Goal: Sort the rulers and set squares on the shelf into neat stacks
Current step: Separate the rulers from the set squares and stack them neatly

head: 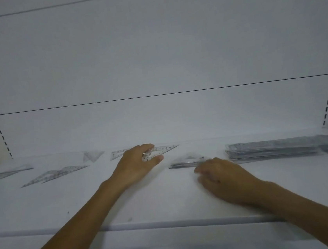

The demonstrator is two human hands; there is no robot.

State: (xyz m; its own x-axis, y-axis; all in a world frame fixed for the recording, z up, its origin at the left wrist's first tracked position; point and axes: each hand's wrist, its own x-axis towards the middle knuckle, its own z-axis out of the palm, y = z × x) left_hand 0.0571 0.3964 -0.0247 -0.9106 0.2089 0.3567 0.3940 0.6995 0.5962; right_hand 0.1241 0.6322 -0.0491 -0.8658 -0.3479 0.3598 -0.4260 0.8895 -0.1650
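Up on the smooth white shelf (167, 197), the left hand (135, 164) pinches a clear plastic set square (163, 151), a thin triangle printed with numerals, between thumb and fingers. The right hand (226, 178) is blurred just beside a low stack of set squares (186, 162); I cannot tell its grip. Flat transparent rulers (274, 149) are piled at the right, and loose triangles (56, 174) lie at the left.

The right hand (224, 179) is motion-blurred and the ruler stack (274, 148) runs off the right edge

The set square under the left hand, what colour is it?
The set square is clear plastic with dark printed numbers; head view shows it.
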